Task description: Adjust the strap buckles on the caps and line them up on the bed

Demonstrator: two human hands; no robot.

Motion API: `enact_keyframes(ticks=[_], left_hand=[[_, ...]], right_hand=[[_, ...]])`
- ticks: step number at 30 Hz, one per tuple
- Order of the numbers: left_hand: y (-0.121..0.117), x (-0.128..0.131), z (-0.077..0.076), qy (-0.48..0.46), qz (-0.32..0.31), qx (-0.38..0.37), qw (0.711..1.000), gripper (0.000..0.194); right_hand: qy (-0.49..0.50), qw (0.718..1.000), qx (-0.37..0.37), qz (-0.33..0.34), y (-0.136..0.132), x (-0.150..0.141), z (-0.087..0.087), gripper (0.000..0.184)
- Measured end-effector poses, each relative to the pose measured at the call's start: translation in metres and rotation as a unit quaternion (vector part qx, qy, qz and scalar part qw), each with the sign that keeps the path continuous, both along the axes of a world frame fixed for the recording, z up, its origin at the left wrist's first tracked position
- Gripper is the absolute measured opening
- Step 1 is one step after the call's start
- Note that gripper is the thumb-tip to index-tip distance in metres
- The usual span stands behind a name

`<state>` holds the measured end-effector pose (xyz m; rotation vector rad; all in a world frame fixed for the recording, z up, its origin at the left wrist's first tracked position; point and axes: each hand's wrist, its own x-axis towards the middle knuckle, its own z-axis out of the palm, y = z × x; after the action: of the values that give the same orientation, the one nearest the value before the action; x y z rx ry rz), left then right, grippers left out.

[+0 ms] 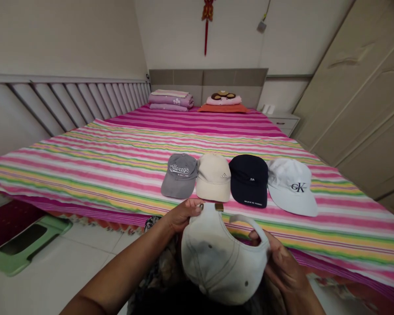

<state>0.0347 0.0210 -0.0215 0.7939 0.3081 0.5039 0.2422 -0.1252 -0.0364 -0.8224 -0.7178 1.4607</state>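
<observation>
A pale baseball cap (pixel 225 262) hangs between my hands in front of the bed, its back opening and strap facing up. My left hand (pixel 185 214) pinches the strap end beside a brass-coloured buckle. My right hand (pixel 277 258) grips the other side of the cap, near the loose, curved strap. The brim is out of sight. Beyond it on the bed, a grey cap (pixel 180 177), a cream cap (pixel 213 177), a dark navy cap (pixel 248 180) and a white cap (pixel 292 186) lie in a row, brims toward me.
The caps rest on a striped bedspread (pixel 124 157). Folded purple bedding (pixel 171 101) and an orange-and-pink pillow stack (pixel 223 105) sit by the headboard (pixel 210 78). A green stool (pixel 29 245) stands on the floor at left. A wardrobe (pixel 357 96) and nightstand (pixel 284 121) are at right.
</observation>
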Motion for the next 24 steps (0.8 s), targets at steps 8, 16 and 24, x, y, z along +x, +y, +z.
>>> enact_keyframes(ticks=[8, 16, 24], left_hand=[[-0.003, 0.003, 0.01, 0.072, 0.012, 0.05, 0.996, 0.028], [-0.009, 0.008, 0.019, 0.1, 0.036, 0.055, 0.993, 0.028], [-0.013, 0.009, 0.026, 0.099, 0.032, 0.099, 0.99, 0.027]], right_hand=[[-0.044, 0.998, 0.041, -0.006, 0.001, -0.001, 0.008, 0.013], [-0.068, 0.995, 0.069, -0.004, 0.003, -0.004, 0.02, 0.022], [-0.082, 0.993, 0.089, -0.005, 0.007, -0.009, 0.035, 0.026]])
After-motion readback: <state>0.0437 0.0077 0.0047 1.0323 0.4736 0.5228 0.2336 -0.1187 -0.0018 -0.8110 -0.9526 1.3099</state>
